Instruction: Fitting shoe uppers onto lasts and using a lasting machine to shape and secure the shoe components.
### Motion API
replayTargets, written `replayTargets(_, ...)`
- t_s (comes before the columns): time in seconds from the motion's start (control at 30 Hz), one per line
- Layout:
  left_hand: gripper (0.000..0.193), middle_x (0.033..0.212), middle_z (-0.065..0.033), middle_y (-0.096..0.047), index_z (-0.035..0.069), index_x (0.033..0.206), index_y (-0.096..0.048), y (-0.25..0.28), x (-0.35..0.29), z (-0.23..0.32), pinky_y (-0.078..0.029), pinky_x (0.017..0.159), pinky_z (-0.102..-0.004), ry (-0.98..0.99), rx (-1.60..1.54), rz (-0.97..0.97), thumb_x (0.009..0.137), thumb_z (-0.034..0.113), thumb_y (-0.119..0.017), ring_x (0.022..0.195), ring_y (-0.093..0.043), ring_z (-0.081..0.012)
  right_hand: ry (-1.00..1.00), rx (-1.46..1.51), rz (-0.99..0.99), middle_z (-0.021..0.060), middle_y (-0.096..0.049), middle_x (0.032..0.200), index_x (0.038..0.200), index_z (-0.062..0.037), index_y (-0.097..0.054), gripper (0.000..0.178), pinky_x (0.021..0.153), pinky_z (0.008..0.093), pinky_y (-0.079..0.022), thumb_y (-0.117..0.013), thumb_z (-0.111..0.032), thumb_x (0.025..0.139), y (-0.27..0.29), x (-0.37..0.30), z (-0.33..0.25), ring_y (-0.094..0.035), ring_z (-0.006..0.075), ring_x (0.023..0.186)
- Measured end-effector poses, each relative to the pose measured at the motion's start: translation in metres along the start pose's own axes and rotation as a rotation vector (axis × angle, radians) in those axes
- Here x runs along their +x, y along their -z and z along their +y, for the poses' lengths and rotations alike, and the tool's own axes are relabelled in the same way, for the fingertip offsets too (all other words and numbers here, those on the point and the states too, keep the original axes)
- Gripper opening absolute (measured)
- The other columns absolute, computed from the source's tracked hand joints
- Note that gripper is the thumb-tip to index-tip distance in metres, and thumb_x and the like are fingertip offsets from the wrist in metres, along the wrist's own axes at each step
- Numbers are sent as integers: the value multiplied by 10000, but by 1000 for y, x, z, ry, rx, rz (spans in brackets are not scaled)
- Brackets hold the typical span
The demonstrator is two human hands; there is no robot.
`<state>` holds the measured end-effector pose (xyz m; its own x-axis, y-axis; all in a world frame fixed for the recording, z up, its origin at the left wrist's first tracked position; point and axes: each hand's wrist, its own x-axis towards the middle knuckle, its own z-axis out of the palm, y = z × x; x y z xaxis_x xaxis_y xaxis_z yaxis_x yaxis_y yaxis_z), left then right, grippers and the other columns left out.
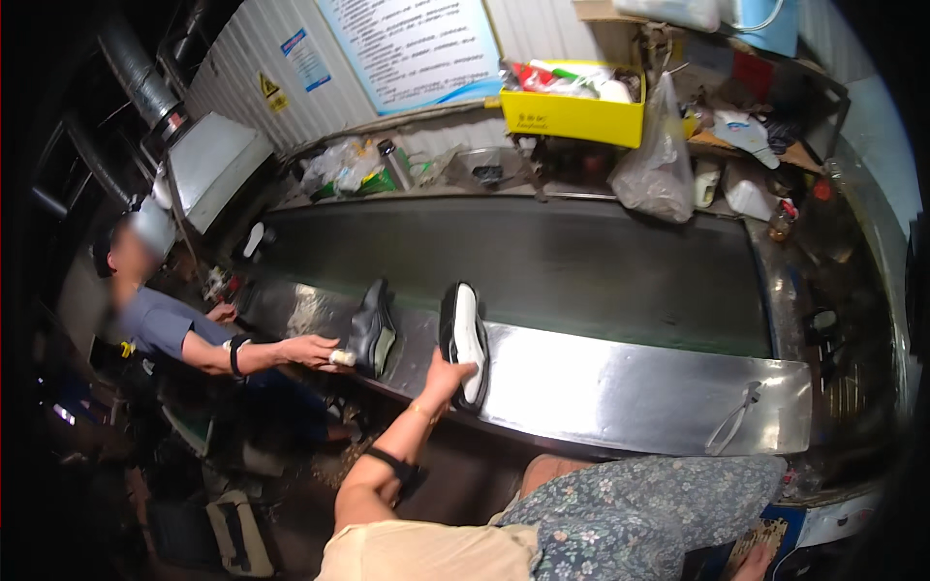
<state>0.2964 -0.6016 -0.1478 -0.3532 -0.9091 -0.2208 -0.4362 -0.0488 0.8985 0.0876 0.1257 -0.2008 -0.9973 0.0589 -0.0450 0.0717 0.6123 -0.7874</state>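
Note:
My left hand (pixel 448 376) is closed around a black shoe (pixel 450 329), its thumb across the white sole (pixel 468 339). The shoe lies over the near metal ledge with its sole turned to the right and its far end reaching the dark belt. Left of it, on the same ledge, another black shoe (pixel 368 324) with a pale greenish sole rests on its side. A co-worker's hand (pixel 312 351) is beside that second shoe, with a small whitish thing at the fingertips. At the lower right edge a patch of skin shows, too cut off to tell if it is my right hand.
A wide dark conveyor belt (pixel 581 261) runs behind the shiny metal ledge (pixel 620 387). A looped wire-like tool (pixel 741 412) lies at the ledge's right end. Beyond the belt are a yellow bin (pixel 572 123) and a hanging plastic bag (pixel 659 160). The co-worker (pixel 165 310) sits at left.

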Motion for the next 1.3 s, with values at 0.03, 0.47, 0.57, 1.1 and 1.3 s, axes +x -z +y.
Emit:
replayTargets(0.03, 534, 1087, -123, -653, -15, 1241, -498, -14, -21, 13, -530, 844, -367, 46, -196, -153, 784, 95, -752, 955, -648, -241, 153, -156, 67, 229, -579, 1308, 1354, -63, -570, 492, 1066, 463, -393, -482, -393, 1001, 8, 9, -37, -562, 368, 1195)
replayTargets(0.47, 1057, 1522, -247, -325, -78, 1517, -143, -223, -242, 166, -237, 1169, -376, -540, -39, -1605, 779, 261, -820, 1432, -296, -304, 533, 256, 205, 176, -673, 1170, 1282, 0, -579, 350, 902, 304, -486, -613, -109, 951, -7, 56, -311, -651, 229, 1068)
replayTargets(0.57, 1055, 1540, -272, -269, -61, 1517, -153, -274, -272, 177, -222, 1183, -395, -844, 14, -1573, 769, 247, -829, 1460, -237, -344, 578, 104, 295, 173, -715, 1008, 1090, -6, -670, 248, 801, 373, -539, -680, -84, 855, 7, 28, -262, -711, 291, 891)
replayTargets(1.1, 536, 1172, -99, -623, 18, 1283, -532, -398, -315, 196, -475, 945, -314, -488, -109, -1589, 806, 71, -771, 1063, -587, -173, -3, 418, 94, -19, -644, 819, 1022, 59, -660, 171, 710, 260, -481, -605, -77, 935, -30, -32, -134, -523, 45, 785)
replayTargets(1.3, 498, 1194, -62, -608, 25, 1279, -526, -375, -304, 171, -461, 949, -278, -83, -193, -1703, 833, 33, -746, 1059, -575, -135, -344, 523, 179, 149, -657, 1171, 1240, 36, -566, 653, 984, 356, -441, -348, -543, 1031, -78, -50, -138, -603, 253, 1091)
